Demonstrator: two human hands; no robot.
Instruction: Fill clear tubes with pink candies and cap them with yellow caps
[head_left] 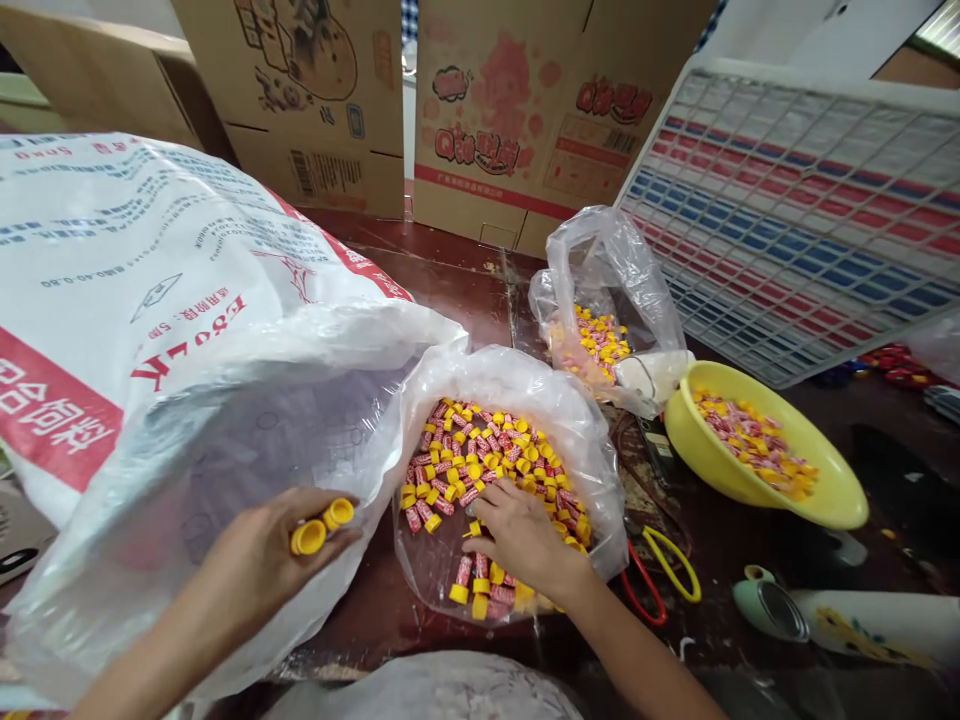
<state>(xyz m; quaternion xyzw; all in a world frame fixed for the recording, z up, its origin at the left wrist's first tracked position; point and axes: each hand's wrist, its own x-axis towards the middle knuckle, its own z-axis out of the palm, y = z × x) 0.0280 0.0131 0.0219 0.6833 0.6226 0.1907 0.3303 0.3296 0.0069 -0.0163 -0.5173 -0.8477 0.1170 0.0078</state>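
yellow-capped tubes (pixel 480 450) fill the plastic bag (pixel 525 378) and yellow bowl (pixel 701 455).

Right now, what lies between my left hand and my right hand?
Head view: between left hand, holding yellow caps, and right hand lie the bag rim and loose red pieces.

Fingers (pixel 489 508) of the right hand (pixel 525 540) lie partly buried among yellow-capped red pieces (pixel 480 450), and the white printed sack (pixel 112 300) runs off the left edge.
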